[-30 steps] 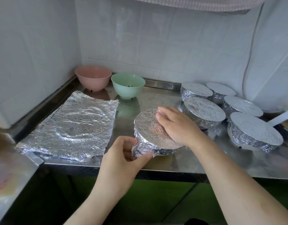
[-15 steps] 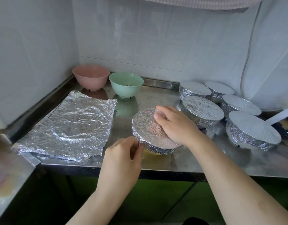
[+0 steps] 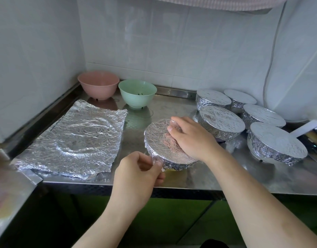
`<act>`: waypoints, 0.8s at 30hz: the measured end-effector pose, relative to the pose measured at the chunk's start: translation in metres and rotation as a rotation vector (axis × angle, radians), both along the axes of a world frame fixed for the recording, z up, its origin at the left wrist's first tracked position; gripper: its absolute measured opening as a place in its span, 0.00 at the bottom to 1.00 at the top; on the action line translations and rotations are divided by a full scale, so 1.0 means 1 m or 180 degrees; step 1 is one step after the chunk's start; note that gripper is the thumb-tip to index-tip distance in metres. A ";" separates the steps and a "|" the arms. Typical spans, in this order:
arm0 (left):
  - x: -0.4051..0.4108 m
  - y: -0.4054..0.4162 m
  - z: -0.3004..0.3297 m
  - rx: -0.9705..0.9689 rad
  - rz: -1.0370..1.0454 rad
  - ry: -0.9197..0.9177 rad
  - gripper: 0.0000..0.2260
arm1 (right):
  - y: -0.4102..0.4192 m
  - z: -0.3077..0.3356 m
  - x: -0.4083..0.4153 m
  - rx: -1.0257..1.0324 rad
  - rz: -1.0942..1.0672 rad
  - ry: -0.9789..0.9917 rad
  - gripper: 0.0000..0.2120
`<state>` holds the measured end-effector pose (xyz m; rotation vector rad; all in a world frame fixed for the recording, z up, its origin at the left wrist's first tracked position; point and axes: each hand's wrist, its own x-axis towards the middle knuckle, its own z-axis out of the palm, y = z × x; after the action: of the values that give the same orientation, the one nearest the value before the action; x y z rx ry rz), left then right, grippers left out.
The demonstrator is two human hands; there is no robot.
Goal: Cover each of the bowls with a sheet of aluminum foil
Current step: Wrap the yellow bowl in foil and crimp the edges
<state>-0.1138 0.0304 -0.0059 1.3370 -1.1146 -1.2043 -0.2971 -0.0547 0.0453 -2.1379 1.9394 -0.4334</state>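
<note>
Soft, even daylight, moderately bright, no hard shadows. Mild glare on the crinkled loose aluminum foil sheet (image 3: 72,140) and the brushed stainless steel counter (image 3: 261,178), which mirrors the bowls. Wide-angle bending at the edges; lower-left corner blurry; underside of the counter dark.

Six foil-covered bowls (image 3: 221,122), two uncovered bowls, one pink (image 3: 98,85) and one green (image 3: 137,93), and one loose foil sheet (image 3: 77,140).
</note>
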 end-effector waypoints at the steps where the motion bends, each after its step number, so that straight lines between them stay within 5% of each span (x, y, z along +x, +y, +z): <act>1: -0.002 0.000 -0.001 -0.0141 0.0043 -0.0198 0.08 | 0.000 0.000 0.000 0.0004 -0.0004 0.0005 0.26; 9: -0.001 0.007 0.002 -0.1003 -0.0107 -0.2117 0.09 | 0.002 0.002 0.002 0.0009 -0.0019 0.0023 0.24; 12: 0.000 0.014 0.017 -0.1063 -0.0108 -0.2539 0.16 | 0.001 0.002 0.002 0.0025 -0.0033 0.0045 0.25; 16: -0.002 0.010 0.030 -0.0489 -0.0215 -0.2340 0.28 | 0.000 0.001 0.002 0.0014 -0.0049 0.0034 0.25; 24: -0.014 0.000 0.021 -0.0114 -0.0331 -0.1297 0.25 | 0.000 0.001 0.003 0.0013 -0.0060 0.0089 0.27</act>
<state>-0.1277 0.0308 0.0153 1.5547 -1.5004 -1.0020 -0.2945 -0.0548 0.0460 -2.1359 1.9753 -0.4048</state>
